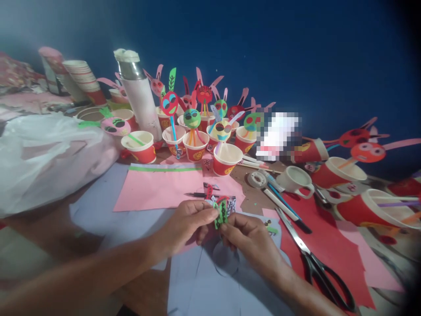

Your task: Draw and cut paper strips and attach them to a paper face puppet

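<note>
Between my two hands is a small green paper piece (221, 214) with dark markings, held upright over the papers. My left hand (192, 219) pinches its left side, thumb on top. On its lower right side, the fingertips of my right hand (241, 232) are closed. Small red and white patterned pieces show just behind it, partly hidden by the fingers. Below my hands lies pale blue paper (197, 281) with a drawn circle. A black pen (196, 194) rests on the pink sheet (158, 188) beyond my left hand.
Open black-handled scissors (305, 250) lie on red paper (338, 259) at the right. Behind stand several red cups (225, 169) with paper faces on straws, and a tall flask (141, 101). A white plastic bag (49, 153) is at the left, a white mug (294, 180) at the right.
</note>
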